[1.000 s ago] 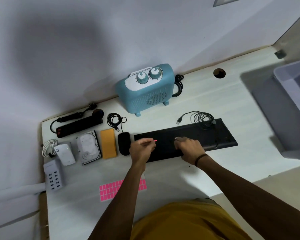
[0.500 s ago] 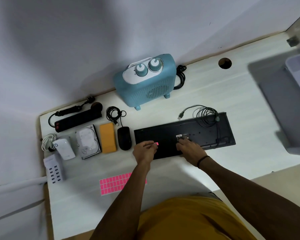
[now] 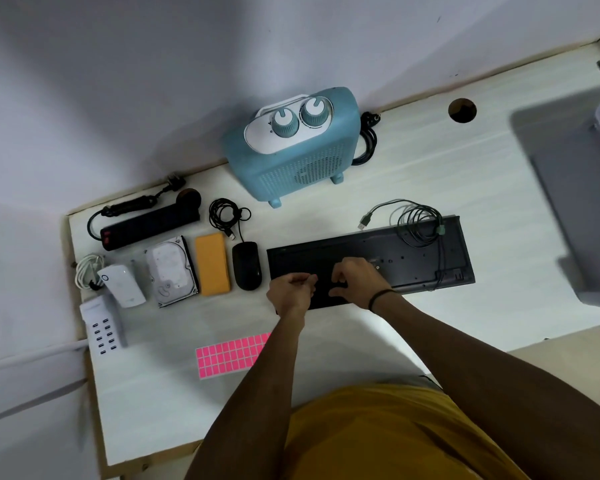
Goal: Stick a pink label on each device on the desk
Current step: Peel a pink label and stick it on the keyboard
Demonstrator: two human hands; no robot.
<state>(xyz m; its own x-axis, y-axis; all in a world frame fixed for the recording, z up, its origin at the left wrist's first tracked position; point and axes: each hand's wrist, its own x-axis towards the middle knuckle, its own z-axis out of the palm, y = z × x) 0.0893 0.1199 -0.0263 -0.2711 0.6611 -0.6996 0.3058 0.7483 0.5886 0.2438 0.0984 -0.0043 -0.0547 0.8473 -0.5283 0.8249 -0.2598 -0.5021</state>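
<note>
A black keyboard (image 3: 413, 256) lies face down on the white desk (image 3: 430, 181), its cable coiled on top. Both hands are over the keyboard's left part. My left hand (image 3: 293, 292) has its fingers pinched together; the small pink label is hidden by the fingers. My right hand (image 3: 355, 280) rests on the keyboard with bent, spread fingers, close to the left fingertips. The pink label sheet (image 3: 229, 355) lies near the front edge, partly under my left forearm.
Left of the keyboard lie a black mouse (image 3: 246, 270), a yellow power bank (image 3: 212, 265), a hard drive (image 3: 172, 270), a white plug-in unit (image 3: 122, 284), a USB charger (image 3: 101, 323) and a power strip (image 3: 149, 225). A blue heater (image 3: 291, 150) stands at the back. A grey bin (image 3: 586, 202) is at the right.
My left hand moved right toward my right hand over the keyboard. The pink label that showed at its fingertips is no longer visible. The camera view shifted slightly.
</note>
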